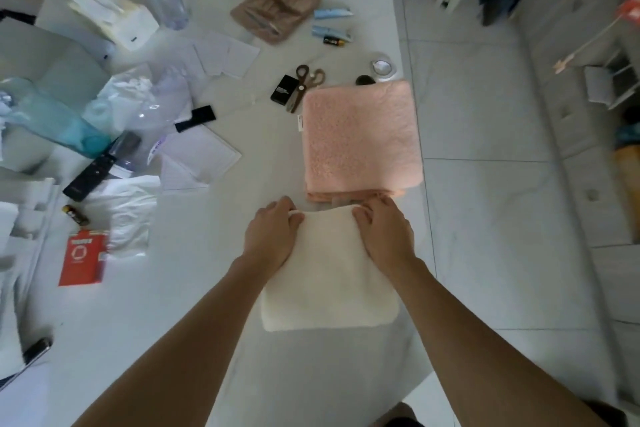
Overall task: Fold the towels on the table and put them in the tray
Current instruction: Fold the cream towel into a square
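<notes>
Cream towel [329, 288]: folded, flat on white desk [214, 288], near the right-hand edge, directly below the camera. Far edge of the cream towel just short of the near edge of the pink towel [360, 139]; whether touching, cannot tell.

Pink towel: folded into a thick rectangle, layered edges showing at the near side, small label sticking out at the left edge. Flat on the desk, right side at or slightly over the desk edge.

Left hand [272, 236]: on the far left corner of the cream towel, grip narrow, fingers curled over the corner and holding the fabric. Right hand [384, 232]: on the far right corner, grip likewise narrow, fingers curled down on the towel's far edge. Both forearms stretched forward over the towel's sides.

No tray identified with certainty.

Elsewhere on the desk: scissors [304, 87] and a small black box [285, 91] just left of the pink towel's far corner; tape roll [382, 68] beyond that towel; red booklet [83, 255] and black remote [91, 175] well to the left; tan pouch [275, 7], loose papers and plastic bags at the far side.
</notes>
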`<state>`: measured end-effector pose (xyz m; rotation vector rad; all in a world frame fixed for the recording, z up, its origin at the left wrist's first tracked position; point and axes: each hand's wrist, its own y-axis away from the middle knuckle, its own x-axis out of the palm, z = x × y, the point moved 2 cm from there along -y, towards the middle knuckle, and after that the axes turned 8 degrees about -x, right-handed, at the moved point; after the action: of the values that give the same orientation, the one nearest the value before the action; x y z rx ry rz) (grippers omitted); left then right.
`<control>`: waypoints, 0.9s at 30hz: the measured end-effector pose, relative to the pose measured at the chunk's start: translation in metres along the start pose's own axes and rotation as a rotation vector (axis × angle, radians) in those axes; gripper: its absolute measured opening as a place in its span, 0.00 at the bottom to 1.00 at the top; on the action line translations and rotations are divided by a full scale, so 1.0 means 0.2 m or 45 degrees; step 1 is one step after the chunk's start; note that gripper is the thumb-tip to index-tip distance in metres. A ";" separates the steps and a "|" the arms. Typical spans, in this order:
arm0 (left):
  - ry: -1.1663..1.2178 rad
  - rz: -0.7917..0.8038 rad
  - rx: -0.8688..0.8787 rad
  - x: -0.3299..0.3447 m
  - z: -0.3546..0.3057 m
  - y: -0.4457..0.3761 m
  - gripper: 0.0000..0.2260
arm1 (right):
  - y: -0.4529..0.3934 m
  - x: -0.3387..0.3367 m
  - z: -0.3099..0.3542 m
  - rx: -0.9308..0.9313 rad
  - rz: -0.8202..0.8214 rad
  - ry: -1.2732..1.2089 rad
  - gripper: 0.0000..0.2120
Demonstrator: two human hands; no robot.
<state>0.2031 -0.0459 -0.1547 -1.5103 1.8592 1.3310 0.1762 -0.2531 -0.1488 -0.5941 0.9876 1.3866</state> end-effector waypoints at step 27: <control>1.423 0.232 -0.599 -0.20 0.16 0.57 0.23 | 0.31 -0.34 0.20 0.252 0.417 -1.002 0.14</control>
<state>0.1041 -0.0024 -0.0908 -2.7819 2.4162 1.1059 0.1318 -0.2464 -0.0597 0.2796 0.5700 1.5914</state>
